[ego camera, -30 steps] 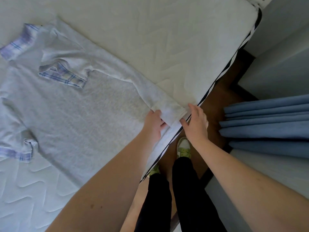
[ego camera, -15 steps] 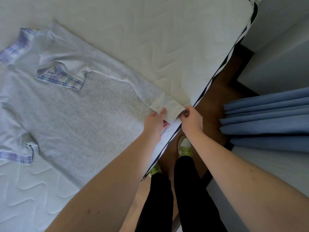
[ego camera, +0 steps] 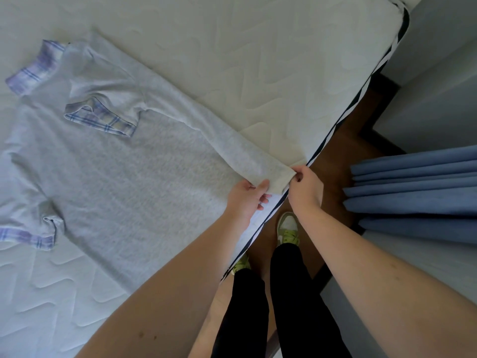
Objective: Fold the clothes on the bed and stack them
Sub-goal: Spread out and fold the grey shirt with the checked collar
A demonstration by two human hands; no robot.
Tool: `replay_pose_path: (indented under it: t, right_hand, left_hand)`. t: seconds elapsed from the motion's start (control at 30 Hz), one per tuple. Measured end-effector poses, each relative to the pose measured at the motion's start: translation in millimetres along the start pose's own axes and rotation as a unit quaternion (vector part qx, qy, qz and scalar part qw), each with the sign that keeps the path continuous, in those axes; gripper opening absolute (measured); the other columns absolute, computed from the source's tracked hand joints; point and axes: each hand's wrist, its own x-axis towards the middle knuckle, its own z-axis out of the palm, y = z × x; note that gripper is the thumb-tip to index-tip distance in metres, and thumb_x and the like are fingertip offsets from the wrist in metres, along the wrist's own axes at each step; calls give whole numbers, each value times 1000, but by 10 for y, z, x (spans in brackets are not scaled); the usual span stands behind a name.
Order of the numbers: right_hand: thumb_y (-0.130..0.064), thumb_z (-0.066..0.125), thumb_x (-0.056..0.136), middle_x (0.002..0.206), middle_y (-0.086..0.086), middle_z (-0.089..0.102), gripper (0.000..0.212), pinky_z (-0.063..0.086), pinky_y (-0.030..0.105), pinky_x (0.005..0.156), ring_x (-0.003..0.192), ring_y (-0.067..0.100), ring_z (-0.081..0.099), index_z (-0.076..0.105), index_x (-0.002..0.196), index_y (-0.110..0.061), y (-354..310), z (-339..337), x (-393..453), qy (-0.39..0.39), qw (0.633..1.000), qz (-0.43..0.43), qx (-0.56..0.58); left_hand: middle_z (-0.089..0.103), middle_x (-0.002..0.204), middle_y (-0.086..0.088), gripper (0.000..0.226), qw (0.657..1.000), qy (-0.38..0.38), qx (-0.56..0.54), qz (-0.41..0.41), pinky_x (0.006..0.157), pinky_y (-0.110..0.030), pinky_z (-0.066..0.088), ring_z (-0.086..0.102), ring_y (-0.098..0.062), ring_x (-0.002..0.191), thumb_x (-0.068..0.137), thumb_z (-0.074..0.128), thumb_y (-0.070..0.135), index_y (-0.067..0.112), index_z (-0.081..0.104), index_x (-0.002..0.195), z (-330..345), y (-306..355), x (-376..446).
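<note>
Now closed, both hands, left hand and right hand, pinch the grey shirt's folded hem at the bed edge, ready for lifting.

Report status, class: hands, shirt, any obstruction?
Left hand and right hand both pinch the hem. Grey shirt flat on mattress, one side folded in. Nothing in the way.

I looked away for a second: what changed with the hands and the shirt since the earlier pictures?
The right hand, open beside the hem a second ago, now pinches the folded corner of the grey shirt. The left hand keeps its grip on that hem. The shirt stays spread on the mattress, one side folded in.
</note>
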Motion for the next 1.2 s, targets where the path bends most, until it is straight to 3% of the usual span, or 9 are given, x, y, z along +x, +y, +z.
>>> replay_pose_path:
  t: [0.17, 0.27, 0.37, 0.5, 0.67, 0.83, 0.93, 1.07, 1.2]
  right_hand:
    - [-25, 59, 92, 80, -12, 60, 5, 32, 20, 51, 68, 6, 54, 56, 91, -29, 52, -32, 28, 8, 1000, 12, -19]
    - [-33, 58, 92, 78, -7, 62, 10, 37, 24, 49, 68, 13, 62, 55, 89, -25, 36, -38, 11, 6, 998, 59, 20]
    - [-35, 43, 98, 92, 3, 67, 22, 56, 40, 68, 80, 21, 67, 60, 95, -22, 23, 14, -73, -27, 988, 117, 96]
    - [-42, 42, 97, 92, 2, 64, 29, 46, 37, 75, 88, 24, 61, 61, 92, -21, 4, 69, -216, -88, 980, 110, 141]
    - [-51, 66, 86, 84, 2, 68, 36, 52, 39, 71, 77, 23, 64, 65, 89, -15, -50, 132, -242, -172, 980, 82, 58]
    - [-43, 63, 91, 75, 9, 61, 35, 44, 38, 65, 70, 26, 55, 62, 80, -9, -70, 96, -192, -166, 977, 115, 63]
    - [-38, 58, 95, 87, 1, 70, 27, 51, 38, 76, 80, 22, 64, 65, 97, -11, -37, 65, -167, -185, 969, 133, 99]
    - [-33, 61, 94, 80, -6, 74, 17, 53, 31, 72, 71, 13, 66, 67, 95, -17, -8, 64, -213, -185, 955, 166, 163]
    - [-38, 62, 93, 76, -8, 75, 18, 44, 26, 60, 58, 7, 67, 67, 90, -21, -30, 121, -336, -165, 950, 181, 193]
  left_hand:
    - [67, 57, 3, 50, 965, 14, 263, 18, 42, -18, 39, 59, -5, 44, 94, 47, 59, 16, 64, 76, -218, 86, 75]
    - [64, 55, 4, 41, 982, 101, 154, 46, 43, -21, 45, 58, -7, 45, 95, 51, 50, 16, 63, 75, -540, 242, 235]
    - [64, 65, 1, 18, 972, 215, 47, 81, 56, -25, 53, 61, -13, 57, 97, 54, 26, 17, 60, 83, -875, 495, 436]
    - [67, 85, -9, 16, 957, 283, 16, 62, 75, -33, 53, 63, -23, 79, 95, 47, 14, 10, 61, 101, -1286, 929, 835]
    - [47, 62, -1, 24, 971, 195, -138, -18, 49, -22, 34, 42, -11, 51, 100, 50, 14, 13, 48, 76, -1461, 1387, 1067]
    - [39, 53, 4, 30, 976, 158, -145, -34, 39, -16, 32, 34, -6, 38, 96, 59, 15, 17, 43, 71, -1420, 1479, 1109]
    - [51, 70, 1, 16, 975, 212, -61, -9, 45, -16, 42, 48, -8, 53, 95, 62, 17, 14, 53, 81, -1543, 1385, 1132]
    - [63, 110, -9, 18, 961, 258, -90, 30, 82, -32, 58, 67, -22, 94, 96, 57, 16, 5, 55, 110, -1661, 1221, 1119]
    - [68, 106, -5, 8, 964, 196, -180, 7, 67, -26, 59, 70, -15, 88, 97, 60, 16, 11, 56, 100, -1618, 1116, 1018]
